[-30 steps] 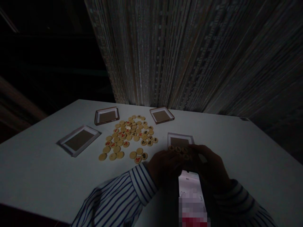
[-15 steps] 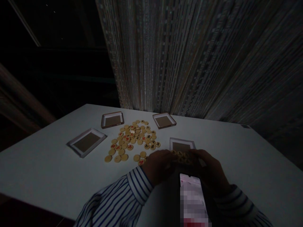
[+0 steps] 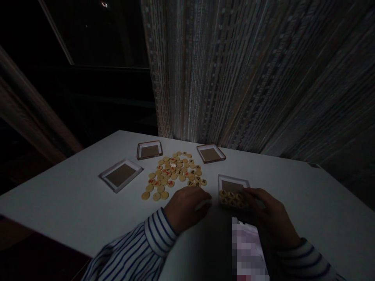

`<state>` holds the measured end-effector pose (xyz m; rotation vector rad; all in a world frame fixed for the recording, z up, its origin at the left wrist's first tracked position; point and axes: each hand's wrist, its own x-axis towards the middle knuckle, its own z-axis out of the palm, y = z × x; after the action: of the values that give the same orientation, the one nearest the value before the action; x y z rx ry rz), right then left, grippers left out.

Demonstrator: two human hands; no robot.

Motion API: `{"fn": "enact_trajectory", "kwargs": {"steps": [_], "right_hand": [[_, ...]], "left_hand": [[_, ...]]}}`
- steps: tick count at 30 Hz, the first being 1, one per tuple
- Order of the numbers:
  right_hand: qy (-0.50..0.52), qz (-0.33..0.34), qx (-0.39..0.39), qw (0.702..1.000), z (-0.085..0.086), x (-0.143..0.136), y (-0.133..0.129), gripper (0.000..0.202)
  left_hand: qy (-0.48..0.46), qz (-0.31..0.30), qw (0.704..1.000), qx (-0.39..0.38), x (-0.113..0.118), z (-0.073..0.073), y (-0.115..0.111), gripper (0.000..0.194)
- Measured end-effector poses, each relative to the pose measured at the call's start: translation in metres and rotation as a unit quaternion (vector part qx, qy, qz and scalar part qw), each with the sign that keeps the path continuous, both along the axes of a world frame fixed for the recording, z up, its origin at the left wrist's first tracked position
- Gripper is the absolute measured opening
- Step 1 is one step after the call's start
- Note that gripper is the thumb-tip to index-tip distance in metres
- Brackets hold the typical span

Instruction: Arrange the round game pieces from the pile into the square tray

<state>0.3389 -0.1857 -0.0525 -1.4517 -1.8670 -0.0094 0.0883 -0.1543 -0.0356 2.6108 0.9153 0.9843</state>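
Bottom centre-right of the frame: a phone [image 3: 250, 249] lies with its screen lit, partly pixelated. Left hand [image 3: 187, 207], lower centre: thumb and fingers apart, grip moderately wide, no piece visible in it. Right hand [image 3: 272, 214], lower right: fingers bent at the right side of the near tray [image 3: 233, 185]; its grip is in shadow, cannot tell whether it pinches anything. The near tray holds lettered discs [image 3: 231, 195] in two rows at its near end; brown base bare at its far end. Middle of the frame: loose pile of round pieces [image 3: 175, 169], some marked red or black, some unmarked, on the white counter [image 3: 88, 199]. Left of the pile, the left tray [image 3: 121, 174]; beyond, the far left tray [image 3: 149, 151] and far right tray [image 3: 211, 154], all three bare inside. Upper frame: striped curtain [image 3: 205, 78] behind the counter.
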Motion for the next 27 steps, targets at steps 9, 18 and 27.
{"fn": "enact_trajectory", "kwargs": {"steps": [9, 18, 27], "right_hand": [[-0.031, 0.008, -0.040, 0.999, 0.011, -0.009, -0.004, 0.022], [-0.060, 0.042, -0.060, 0.996, 0.021, -0.023, 0.000, 0.022], [-0.129, 0.070, -0.095, 0.985, 0.041, -0.041, 0.019, 0.023]], "left_hand": [[-0.049, 0.110, 0.992, -0.037, -0.048, 0.019, 0.019, 0.020], [-0.210, 0.256, 0.939, -0.090, -0.081, 0.023, 0.067, 0.032], [-0.208, 0.283, 0.933, -0.077, -0.079, -0.007, 0.076, 0.028]]}}
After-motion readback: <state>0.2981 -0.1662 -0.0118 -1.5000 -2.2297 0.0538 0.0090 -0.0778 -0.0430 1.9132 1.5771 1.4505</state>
